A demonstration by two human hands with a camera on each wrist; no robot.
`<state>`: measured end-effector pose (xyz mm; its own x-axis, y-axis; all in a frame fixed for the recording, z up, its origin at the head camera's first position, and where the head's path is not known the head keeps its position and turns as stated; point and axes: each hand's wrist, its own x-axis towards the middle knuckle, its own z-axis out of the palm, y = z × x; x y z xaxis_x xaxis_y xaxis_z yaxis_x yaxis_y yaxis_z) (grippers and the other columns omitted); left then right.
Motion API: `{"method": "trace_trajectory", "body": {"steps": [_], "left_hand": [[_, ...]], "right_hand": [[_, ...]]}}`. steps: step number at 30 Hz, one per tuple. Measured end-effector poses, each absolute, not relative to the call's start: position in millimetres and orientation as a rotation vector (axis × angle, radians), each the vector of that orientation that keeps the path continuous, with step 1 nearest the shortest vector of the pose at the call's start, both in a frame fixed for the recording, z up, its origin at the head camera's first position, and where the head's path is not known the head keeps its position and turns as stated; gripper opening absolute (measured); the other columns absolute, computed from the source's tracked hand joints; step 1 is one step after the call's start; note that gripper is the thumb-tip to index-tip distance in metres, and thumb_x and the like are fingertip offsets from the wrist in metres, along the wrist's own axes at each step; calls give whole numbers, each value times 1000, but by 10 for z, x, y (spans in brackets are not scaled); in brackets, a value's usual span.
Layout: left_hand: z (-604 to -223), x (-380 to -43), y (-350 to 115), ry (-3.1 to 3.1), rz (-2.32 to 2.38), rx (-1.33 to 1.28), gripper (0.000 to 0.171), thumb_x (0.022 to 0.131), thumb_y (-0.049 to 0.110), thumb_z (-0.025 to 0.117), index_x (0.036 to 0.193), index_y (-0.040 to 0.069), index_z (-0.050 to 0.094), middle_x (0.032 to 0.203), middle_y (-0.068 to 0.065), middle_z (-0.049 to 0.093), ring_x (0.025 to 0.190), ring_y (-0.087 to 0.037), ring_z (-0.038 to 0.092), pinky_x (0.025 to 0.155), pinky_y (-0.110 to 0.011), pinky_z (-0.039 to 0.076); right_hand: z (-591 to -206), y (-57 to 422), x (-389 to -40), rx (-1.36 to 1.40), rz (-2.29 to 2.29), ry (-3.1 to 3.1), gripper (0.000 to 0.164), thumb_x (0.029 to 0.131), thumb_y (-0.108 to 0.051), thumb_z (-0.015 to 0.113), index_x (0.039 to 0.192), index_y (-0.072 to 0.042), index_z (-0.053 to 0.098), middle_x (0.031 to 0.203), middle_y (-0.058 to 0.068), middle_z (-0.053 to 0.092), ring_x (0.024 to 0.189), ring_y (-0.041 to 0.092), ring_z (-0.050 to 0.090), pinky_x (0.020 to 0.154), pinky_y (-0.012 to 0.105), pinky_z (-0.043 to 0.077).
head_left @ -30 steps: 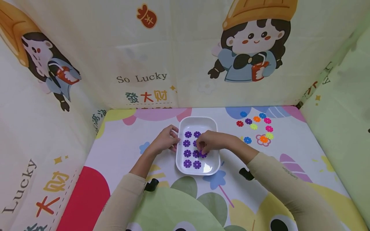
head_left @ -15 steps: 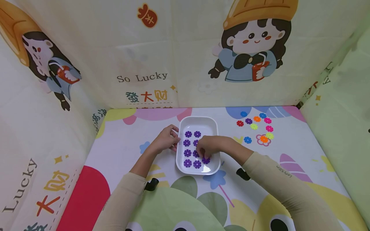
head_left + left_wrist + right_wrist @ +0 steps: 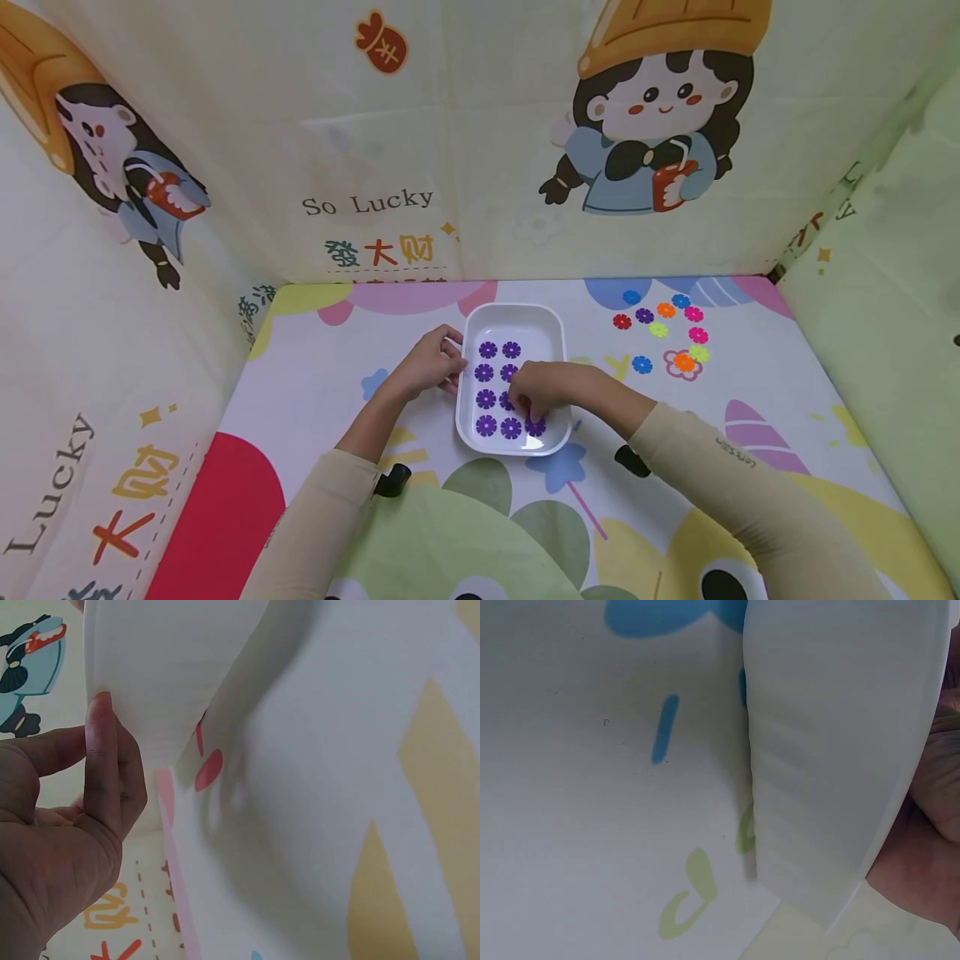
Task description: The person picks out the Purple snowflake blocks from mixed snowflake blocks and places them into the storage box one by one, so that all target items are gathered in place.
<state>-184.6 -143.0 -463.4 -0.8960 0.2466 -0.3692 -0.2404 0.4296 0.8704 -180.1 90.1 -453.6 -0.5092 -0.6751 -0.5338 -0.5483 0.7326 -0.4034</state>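
Note:
A white rectangular tray [image 3: 546, 333] stands on the patterned tablecloth. Purple flower-shaped discs [image 3: 486, 399] lie flat inside it in two columns. My left hand [image 3: 429, 363] holds the tray's left rim; in the left wrist view, its fingers [image 3: 101, 742] lie against the tray's outer wall [image 3: 165, 675]. My right hand [image 3: 542, 388] reaches into the tray over the right side, fingertips pinching a purple flower-shaped disc [image 3: 536, 427] near the lower right corner. That hand covers part of the second column. From the right wrist, the tray's wall [image 3: 832, 735] hides the fingertips.
Loose flower-shaped discs in several colours lie at the back right, among them a red one [image 3: 622, 322], a blue one [image 3: 642, 365] and an orange one [image 3: 684, 362]. A printed cloth wall [image 3: 495, 167] rises behind the table, with more cloth on both sides.
My right hand has moved slightly toward the front of the tray, bringing the purple disc down beside the front row. The left hand and the tray have stayed put.

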Motion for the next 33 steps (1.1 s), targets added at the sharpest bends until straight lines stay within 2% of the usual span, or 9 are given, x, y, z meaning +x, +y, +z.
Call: {"method": "trace_trajectory", "body": {"steps": [22,33], "left_hand": [[-4615,-1835,-1426,2242,1461,-16,37,99,5,64,132,6,49,101,-14,60,66,-21,66,60,-37,66],[-4625,-1832,-1430,2249,1464,-13,38,99,5,66,132,6,49,100,-14,59,66,-21,66,59,-35,66]], "right_hand": [[-4518,898,-1787,-900,-233,2238,14,88,-7,81,82,-18,74,80,-6,65,80,13,62,72,23,61],[-4429,1055,-1782,-957,-509,2302,10,90,-9,80,96,-17,78,86,-9,69,84,12,63,82,25,63]]}}
